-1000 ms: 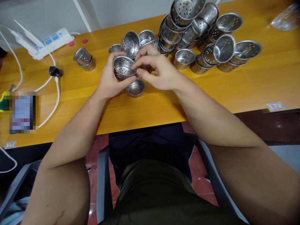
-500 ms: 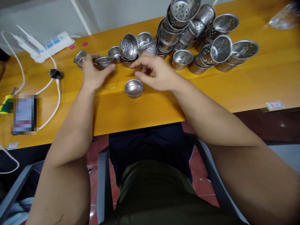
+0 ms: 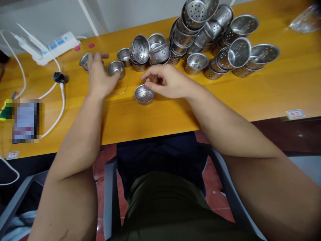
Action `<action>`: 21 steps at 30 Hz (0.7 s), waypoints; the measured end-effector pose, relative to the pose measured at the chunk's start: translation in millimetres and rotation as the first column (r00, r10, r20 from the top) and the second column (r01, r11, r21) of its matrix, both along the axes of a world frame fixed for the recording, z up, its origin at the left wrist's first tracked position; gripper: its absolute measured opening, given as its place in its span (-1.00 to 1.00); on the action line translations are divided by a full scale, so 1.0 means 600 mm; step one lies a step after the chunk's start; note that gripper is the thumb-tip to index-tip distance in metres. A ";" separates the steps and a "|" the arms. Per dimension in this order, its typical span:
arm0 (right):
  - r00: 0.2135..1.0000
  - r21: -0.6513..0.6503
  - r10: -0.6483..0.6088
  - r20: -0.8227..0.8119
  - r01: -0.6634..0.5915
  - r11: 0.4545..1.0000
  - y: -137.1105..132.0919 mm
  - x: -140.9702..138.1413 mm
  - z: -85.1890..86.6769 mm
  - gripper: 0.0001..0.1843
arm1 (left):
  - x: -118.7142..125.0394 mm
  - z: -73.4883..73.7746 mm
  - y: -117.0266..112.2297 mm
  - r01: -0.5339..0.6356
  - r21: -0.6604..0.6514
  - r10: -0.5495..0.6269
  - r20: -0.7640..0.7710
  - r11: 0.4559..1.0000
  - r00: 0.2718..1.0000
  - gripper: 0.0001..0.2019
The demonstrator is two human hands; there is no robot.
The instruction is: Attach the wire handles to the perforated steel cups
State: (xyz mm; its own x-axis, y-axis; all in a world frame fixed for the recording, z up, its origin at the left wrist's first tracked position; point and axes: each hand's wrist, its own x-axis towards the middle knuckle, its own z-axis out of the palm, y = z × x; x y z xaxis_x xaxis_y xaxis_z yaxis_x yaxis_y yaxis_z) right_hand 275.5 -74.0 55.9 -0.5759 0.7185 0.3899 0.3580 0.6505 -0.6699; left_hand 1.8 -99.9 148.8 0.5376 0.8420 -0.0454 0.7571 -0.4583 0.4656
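My left hand [image 3: 99, 76] lies on the yellow table [image 3: 250, 87] with its fingers stretched out. Its thumb rests against a small perforated steel cup [image 3: 116, 68] standing upright. Another steel cup [image 3: 84, 61] sits just beyond its fingertips. My right hand [image 3: 167, 82] is curled in a pinch, thumb tip at the rim of a shallow steel cup [image 3: 144, 94]. I cannot make out whether anything is between its fingers. A thin wire ring [image 3: 120, 92] lies on the table between my hands.
A big heap of perforated steel cups [image 3: 213, 36] fills the far right of the table, and a smaller group [image 3: 147, 50] is behind my hands. A white power strip [image 3: 54, 45] and cables [image 3: 59, 100] lie at the left. A clear bag [image 3: 304, 18] is far right.
My left hand carried a steel cup from the centre to the left, set it down and spread its fingers. My right hand dropped to the shallow cup's rim.
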 end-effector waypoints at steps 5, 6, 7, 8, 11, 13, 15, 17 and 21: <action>0.999 0.022 -0.046 0.002 0.045 0.999 0.005 0.002 -0.006 -0.65 | 0.000 0.000 -0.027 0.079 0.012 -0.080 0.041 0.997 0.996 -0.09; 0.998 0.021 -0.065 -0.002 0.065 0.998 0.007 0.002 -0.006 -0.64 | -0.009 -0.008 -0.019 0.084 0.018 -0.084 0.051 0.996 0.995 -0.09; 0.997 0.017 -0.082 -0.007 0.082 0.996 0.008 0.002 -0.006 -0.64 | -0.019 -0.019 -0.008 0.085 0.025 -0.086 0.067 0.996 0.994 -0.09; 0.995 0.011 -0.096 -0.014 0.096 0.995 0.008 0.002 -0.005 -0.63 | -0.029 -0.033 0.004 0.088 0.038 -0.091 0.091 0.995 0.992 -0.08; 0.993 0.003 -0.114 -0.030 0.114 0.993 0.008 0.002 -0.003 -0.61 | -0.044 -0.082 0.040 0.163 0.104 -0.179 0.167 0.981 0.970 -0.11; 0.994 0.007 -0.109 -0.032 0.109 0.994 0.007 0.002 -0.001 -0.61 | -0.045 -0.106 0.051 0.231 0.139 -0.254 0.177 0.963 0.951 -0.18; 0.994 0.011 -0.101 -0.031 0.101 0.995 0.005 0.001 0.002 -0.62 | -0.043 -0.118 0.054 0.258 0.167 -0.287 0.179 0.952 0.941 -0.22; 0.995 0.013 -0.096 -0.041 0.097 0.995 0.004 0.001 0.005 -0.61 | -0.045 -0.121 0.054 0.240 0.213 -0.286 0.220 0.947 0.933 -0.22; 0.992 -0.016 -0.085 -0.096 0.083 0.996 0.005 0.004 0.008 -0.46 | -0.051 -0.133 0.063 0.114 0.254 -0.215 0.416 0.961 0.884 -0.10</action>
